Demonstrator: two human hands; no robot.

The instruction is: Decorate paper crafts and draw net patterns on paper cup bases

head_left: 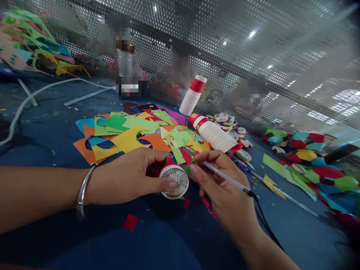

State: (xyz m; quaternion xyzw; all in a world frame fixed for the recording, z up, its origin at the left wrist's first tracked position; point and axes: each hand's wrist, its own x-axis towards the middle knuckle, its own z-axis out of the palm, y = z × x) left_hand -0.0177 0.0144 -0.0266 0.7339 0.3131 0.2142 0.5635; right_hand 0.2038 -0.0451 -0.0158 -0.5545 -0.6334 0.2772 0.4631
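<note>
My left hand is closed around a small paper cup, its thumb pressed on the white base. That paper cup has a red side, mostly hidden by my fingers, and black lines drawn in a round net pattern on its base. My right hand grips a slim clear-barrelled pen, tip pointing up and left. A black cord runs down from the pen's rear end, or passes behind it; I cannot tell which. Near the right fingertips shows a bit of green paper, beside the cup.
Cut coloured paper lies heaped beyond my hands. Stacked paper cups lie on their side, and another stack leans behind. At right are coloured paper pieces and a clear stick. A perforated metal panel closes the back.
</note>
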